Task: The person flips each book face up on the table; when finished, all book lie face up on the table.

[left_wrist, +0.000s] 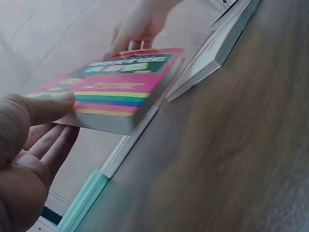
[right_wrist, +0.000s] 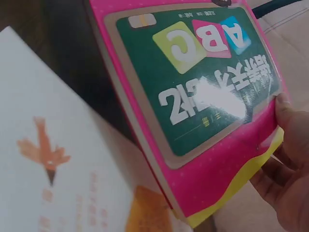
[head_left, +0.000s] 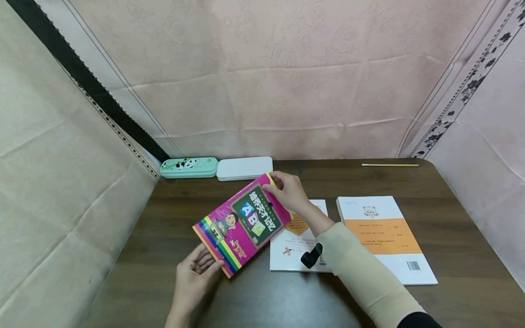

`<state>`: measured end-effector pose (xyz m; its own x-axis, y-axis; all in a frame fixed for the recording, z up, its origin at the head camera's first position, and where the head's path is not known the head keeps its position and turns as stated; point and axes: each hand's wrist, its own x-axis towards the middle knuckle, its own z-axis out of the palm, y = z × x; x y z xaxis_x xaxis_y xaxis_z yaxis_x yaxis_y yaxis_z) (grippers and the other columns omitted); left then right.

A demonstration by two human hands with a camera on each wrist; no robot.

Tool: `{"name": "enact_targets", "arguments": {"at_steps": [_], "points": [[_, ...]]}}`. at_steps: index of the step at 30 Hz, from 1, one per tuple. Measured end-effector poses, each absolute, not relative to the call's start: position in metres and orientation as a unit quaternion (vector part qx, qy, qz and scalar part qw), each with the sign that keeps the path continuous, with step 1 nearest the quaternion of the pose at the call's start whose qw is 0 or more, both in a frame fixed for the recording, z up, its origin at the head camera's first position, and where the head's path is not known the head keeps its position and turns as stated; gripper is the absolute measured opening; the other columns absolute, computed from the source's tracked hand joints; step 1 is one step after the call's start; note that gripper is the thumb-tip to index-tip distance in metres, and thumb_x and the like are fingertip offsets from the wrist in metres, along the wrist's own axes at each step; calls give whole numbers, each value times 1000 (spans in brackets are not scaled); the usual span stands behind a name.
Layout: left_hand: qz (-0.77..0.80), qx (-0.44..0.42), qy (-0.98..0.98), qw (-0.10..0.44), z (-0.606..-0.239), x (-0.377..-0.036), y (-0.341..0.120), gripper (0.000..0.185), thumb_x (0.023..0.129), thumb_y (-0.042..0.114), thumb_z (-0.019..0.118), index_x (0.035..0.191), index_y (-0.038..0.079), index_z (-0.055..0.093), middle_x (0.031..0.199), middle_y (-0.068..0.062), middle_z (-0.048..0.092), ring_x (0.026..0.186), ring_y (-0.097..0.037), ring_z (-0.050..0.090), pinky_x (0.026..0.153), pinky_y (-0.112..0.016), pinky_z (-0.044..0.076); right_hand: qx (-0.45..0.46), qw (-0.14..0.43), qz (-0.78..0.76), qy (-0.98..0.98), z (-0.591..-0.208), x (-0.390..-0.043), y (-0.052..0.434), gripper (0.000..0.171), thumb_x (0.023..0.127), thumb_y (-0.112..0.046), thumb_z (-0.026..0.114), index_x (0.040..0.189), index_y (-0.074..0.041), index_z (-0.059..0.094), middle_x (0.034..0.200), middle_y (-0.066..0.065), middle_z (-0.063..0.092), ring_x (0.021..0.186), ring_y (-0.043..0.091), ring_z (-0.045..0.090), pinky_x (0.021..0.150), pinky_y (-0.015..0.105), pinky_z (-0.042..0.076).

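A pink book (head_left: pixel 246 223) with a green panel and rainbow stripes is held tilted above the table by both hands. My left hand (head_left: pixel 193 278) pinches its striped lower corner, thumb on the cover and fingers beneath, as the left wrist view shows on the book (left_wrist: pixel 111 92). At the opposite, yellow-edged end, my right hand (head_left: pixel 292 193) grips the book between thumb and fingers; the right wrist view shows that hand (right_wrist: pixel 287 174) at the edge. Under the right forearm lies a white and orange book (head_left: pixel 289 255), partly hidden by the arm and the pink book.
Another white and orange book (head_left: pixel 381 237) lies at the right on the brown table (head_left: pixel 143 255). Along the back edge sit a green pencil case (head_left: pixel 188 167), a white case (head_left: pixel 244 168) and a thin yellowish stick (head_left: pixel 389 165). Cloth walls (head_left: pixel 262 91) surround the table.
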<state>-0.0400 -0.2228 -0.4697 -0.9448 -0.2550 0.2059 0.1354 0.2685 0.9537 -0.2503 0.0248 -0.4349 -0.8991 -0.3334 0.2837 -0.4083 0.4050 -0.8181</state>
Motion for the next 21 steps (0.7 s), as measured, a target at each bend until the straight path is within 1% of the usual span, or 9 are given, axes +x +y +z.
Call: {"name": "enact_targets", "arguments": {"at_steps": [2, 5, 8, 10, 12, 15, 17, 18, 21], "points": [[-618, 50, -766, 171, -468, -41, -223, 59, 78, -14, 79, 133, -6, 60, 112, -25, 71, 93, -12, 73, 80, -29, 60, 220, 18, 493, -841, -441, -250, 24, 35, 94, -31, 73, 126, -15, 69, 93, -1, 67, 80, 17, 60, 65, 27, 57], [-628, 59, -752, 191, -467, -43, -224, 65, 76, -20, 76, 137, -5, 58, 114, -27, 69, 93, -10, 73, 80, -29, 59, 226, 7, 481, -847, -449, -252, 21, 33, 94, -32, 73, 124, -18, 70, 93, -3, 67, 78, 15, 59, 66, 26, 55], [-626, 68, -753, 193, -467, -47, -226, 67, 77, -21, 76, 139, -3, 57, 116, -27, 69, 92, -9, 73, 79, -29, 58, 225, 2, 472, -853, -455, -254, 19, 32, 95, -32, 73, 122, -17, 71, 97, -2, 69, 80, 16, 59, 69, 27, 55], [-624, 82, -756, 179, -468, -50, -228, 67, 78, -18, 77, 139, -3, 56, 116, -27, 68, 93, -9, 73, 80, -28, 58, 223, -15, 468, -855, -459, -255, 18, 34, 95, -31, 73, 124, -14, 70, 102, 0, 71, 85, 16, 63, 75, 30, 57], [-622, 103, -760, 158, -470, -52, -231, 66, 79, -13, 79, 140, -4, 55, 117, -27, 68, 95, -12, 73, 81, -27, 58, 224, -47, 461, -857, -464, -255, 19, 39, 96, -31, 72, 129, -11, 68, 110, 2, 71, 95, 17, 66, 84, 33, 57], [-623, 143, -762, 106, -475, -53, -238, 68, 81, -4, 82, 142, -5, 53, 121, -28, 66, 101, -21, 72, 81, -26, 58, 239, -95, 428, -866, -473, -254, 24, 47, 96, -31, 72, 135, -6, 63, 119, 6, 69, 108, 19, 66, 94, 36, 55], [-608, 158, -775, 72, -480, -52, -245, 68, 82, 2, 83, 143, -6, 52, 124, -28, 65, 107, -27, 70, 83, -26, 58, 252, -114, 403, -872, -478, -252, 29, 50, 95, -32, 73, 135, -4, 62, 119, 6, 68, 109, 19, 64, 95, 35, 54], [-586, 159, -792, 59, -482, -51, -249, 66, 84, 5, 82, 142, -5, 53, 124, -27, 66, 109, -28, 69, 83, -26, 58, 261, -118, 391, -875, -479, -251, 33, 50, 95, -32, 73, 134, -3, 63, 117, 6, 68, 106, 19, 64, 94, 35, 55], [-505, 132, -852, 46, -489, -51, -259, 51, 92, 8, 75, 139, -1, 59, 126, -21, 68, 115, -30, 66, 89, -32, 58, 274, -123, 364, -882, -478, -248, 47, 47, 93, -34, 75, 129, -5, 66, 103, 1, 67, 93, 17, 62, 85, 32, 55]]}}
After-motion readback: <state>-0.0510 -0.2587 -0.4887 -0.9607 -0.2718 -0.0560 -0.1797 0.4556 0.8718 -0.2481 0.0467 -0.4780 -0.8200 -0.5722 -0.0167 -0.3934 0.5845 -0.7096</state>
